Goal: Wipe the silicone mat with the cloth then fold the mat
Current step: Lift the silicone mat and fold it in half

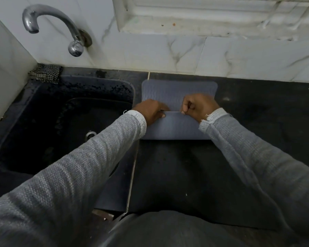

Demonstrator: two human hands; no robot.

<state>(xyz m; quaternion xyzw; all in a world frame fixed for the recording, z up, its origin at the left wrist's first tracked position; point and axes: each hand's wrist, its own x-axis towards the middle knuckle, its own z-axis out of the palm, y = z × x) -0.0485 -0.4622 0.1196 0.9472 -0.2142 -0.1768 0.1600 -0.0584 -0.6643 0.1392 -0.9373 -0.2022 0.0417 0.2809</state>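
Observation:
The grey silicone mat (175,91) lies on the black counter beside the sink, its near half folded over toward the far half. My left hand (150,111) pinches the folded edge at its left end. My right hand (198,106) pinches the same edge at its right end, fingers curled. The edge runs as a thin line between the two hands, above the middle of the mat. A checked cloth (45,73) lies bunched at the far left corner behind the sink, away from both hands.
A black sink (64,122) with a drain sits left of the mat. A chrome tap (71,34) juts from the marble-tiled wall above it. The black counter (257,113) stretches right and toward me. A window sill runs along the top.

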